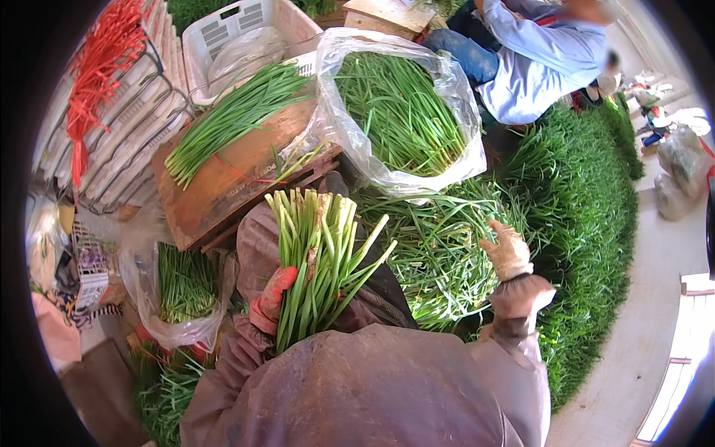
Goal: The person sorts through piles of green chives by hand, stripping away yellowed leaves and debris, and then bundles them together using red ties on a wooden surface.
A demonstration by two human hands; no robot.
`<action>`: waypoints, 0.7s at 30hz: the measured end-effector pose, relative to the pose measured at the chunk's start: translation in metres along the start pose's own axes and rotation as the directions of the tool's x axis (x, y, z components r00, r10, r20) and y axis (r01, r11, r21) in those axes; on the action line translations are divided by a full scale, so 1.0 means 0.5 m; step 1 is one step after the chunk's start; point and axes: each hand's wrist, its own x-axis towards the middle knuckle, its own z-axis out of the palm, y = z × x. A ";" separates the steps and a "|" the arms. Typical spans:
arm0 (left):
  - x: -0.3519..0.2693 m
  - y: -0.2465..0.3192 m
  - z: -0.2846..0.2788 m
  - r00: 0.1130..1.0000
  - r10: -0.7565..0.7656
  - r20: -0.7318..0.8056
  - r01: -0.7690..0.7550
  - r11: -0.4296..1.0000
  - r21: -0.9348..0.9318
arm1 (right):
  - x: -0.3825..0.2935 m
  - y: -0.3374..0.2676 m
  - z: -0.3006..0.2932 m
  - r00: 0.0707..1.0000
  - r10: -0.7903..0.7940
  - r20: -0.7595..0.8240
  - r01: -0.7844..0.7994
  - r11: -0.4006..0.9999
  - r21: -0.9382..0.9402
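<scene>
My left hand (273,299), in a red glove, is wrapped around a thick bunch of Chinese chives (315,262). Their pale cut ends point away from me, and the green leaves hang back towards my lap. My right hand (508,254) wears a cream glove and is out to the right, thumb apart from the fingers, with nothing visible in it. It is over the right edge of a heap of loose, tangled chive leaves (447,268). Beyond my knees, more chives (240,120) lie on a wooden stand (192,209), across a red tie strip.
A clear plastic bag (329,95) full of chives stands ahead, and a smaller bag (142,304) is at left. Stacked crates (123,151) carry red ties (106,61). A white crate (198,44) sits behind. Chives (586,234) bank up along the right. Another person (536,67) sits ahead right.
</scene>
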 end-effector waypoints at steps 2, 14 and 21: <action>-0.005 0.002 -0.037 1.000 0.008 -0.010 -0.007 0.995 0.103 | 0.001 -0.128 -0.056 0.981 -0.002 0.194 -0.169 0.481 0.860; 0.022 0.056 0.046 0.992 0.069 -0.107 -0.031 0.946 0.322 | -0.056 -0.329 0.021 0.942 -0.157 0.296 -0.309 -0.066 0.949; 0.039 0.067 0.066 0.979 -0.143 -0.145 0.179 0.945 0.273 | 0.028 -0.384 -0.066 0.898 -0.327 -0.294 0.439 0.627 0.644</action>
